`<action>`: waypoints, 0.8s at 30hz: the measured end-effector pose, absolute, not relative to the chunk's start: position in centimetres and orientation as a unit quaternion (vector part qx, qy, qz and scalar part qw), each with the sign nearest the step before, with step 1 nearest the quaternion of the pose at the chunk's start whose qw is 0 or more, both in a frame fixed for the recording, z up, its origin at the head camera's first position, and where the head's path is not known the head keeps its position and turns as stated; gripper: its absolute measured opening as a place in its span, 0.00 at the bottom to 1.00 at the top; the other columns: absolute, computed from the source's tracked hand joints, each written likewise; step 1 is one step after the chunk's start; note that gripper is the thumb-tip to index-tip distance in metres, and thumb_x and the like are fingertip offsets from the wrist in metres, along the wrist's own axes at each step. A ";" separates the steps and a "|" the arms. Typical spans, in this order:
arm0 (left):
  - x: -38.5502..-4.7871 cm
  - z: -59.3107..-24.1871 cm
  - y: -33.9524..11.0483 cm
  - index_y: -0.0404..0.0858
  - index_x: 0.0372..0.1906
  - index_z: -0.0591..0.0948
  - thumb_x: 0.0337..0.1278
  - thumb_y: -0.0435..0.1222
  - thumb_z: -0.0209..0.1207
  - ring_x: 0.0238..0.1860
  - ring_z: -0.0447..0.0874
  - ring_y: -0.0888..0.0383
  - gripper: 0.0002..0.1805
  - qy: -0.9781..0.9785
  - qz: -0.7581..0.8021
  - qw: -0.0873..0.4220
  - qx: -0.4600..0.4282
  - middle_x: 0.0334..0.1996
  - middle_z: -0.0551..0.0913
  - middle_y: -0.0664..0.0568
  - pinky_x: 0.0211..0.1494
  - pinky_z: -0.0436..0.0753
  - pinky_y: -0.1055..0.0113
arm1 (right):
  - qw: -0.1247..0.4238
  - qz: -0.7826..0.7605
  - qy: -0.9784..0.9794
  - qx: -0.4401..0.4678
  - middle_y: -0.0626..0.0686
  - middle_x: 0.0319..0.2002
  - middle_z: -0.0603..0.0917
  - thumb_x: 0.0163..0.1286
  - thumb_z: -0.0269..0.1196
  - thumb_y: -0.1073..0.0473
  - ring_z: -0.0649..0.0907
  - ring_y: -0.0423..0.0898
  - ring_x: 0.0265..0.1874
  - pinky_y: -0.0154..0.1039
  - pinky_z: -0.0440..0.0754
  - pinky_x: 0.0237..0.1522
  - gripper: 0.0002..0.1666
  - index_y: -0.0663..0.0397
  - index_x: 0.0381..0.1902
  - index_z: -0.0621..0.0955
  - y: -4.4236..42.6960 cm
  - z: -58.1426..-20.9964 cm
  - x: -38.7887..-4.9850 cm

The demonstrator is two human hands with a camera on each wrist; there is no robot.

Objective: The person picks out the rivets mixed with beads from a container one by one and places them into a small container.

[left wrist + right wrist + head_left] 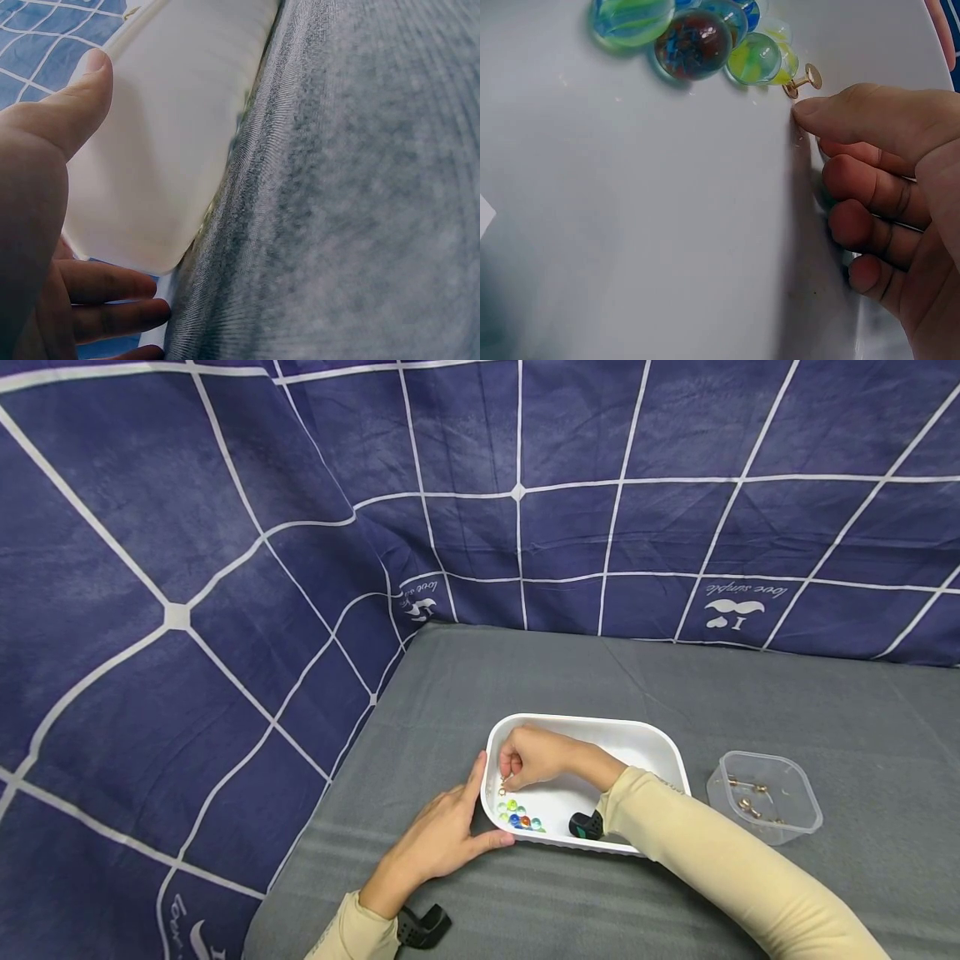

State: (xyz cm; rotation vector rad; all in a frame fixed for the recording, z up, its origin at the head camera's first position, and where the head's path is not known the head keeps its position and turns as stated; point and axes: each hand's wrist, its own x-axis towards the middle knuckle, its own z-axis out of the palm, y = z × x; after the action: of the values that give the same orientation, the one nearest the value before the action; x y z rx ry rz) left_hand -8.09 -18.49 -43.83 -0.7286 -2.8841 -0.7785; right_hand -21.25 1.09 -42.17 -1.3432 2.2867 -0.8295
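In the head view a white tray (585,722) lies on grey cloth, with several glass marbles (525,821) in its near left corner. My left hand (442,831) rests against that corner from outside, fingers fairly straight along the left side and thumb at the near side. My right hand (536,756) reaches inside to the left wall, fingers curled. In the right wrist view a small gold double-headed stud (812,76) stands by the marbles, right beside the thumb tip (810,112). Whether another stud sits between thumb and index finger is hidden.
A clear plastic box (798,827) stands right of the tray, with several small gold pieces (750,806) inside. Blue cloth with white lines (570,535) hangs behind and on the left. My right forearm (697,827) crosses over the tray's right part.
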 end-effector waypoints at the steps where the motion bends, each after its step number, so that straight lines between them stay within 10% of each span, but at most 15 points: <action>1: -8.1 -43.8 -18.5 0.29 0.77 0.48 0.53 0.60 0.66 0.54 0.81 0.46 0.61 -0.937 -0.253 0.034 -0.237 0.56 0.80 0.37 0.55 0.78 0.50 | 0.180 -0.293 0.810 -0.475 0.37 0.14 0.74 0.54 0.74 0.63 0.69 0.28 0.15 0.25 0.66 0.20 0.09 0.52 0.21 0.83 1.1 -42.2 -21.3; 24: -7.9 -43.6 -18.4 0.30 0.77 0.48 0.53 0.60 0.66 0.54 0.81 0.46 0.61 -0.938 -0.252 0.030 -0.235 0.57 0.79 0.35 0.55 0.77 0.49 | 0.196 -0.273 0.807 -0.486 0.36 0.14 0.75 0.55 0.71 0.65 0.70 0.28 0.15 0.25 0.66 0.20 0.06 0.51 0.24 0.84 1.3 -41.5 -21.4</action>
State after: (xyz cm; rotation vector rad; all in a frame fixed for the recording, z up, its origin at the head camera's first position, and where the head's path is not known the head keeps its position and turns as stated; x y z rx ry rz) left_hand -7.95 -18.40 -43.56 -0.7239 -2.8922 -0.7766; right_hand -21.41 1.34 -41.50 -1.3605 2.2594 -0.7659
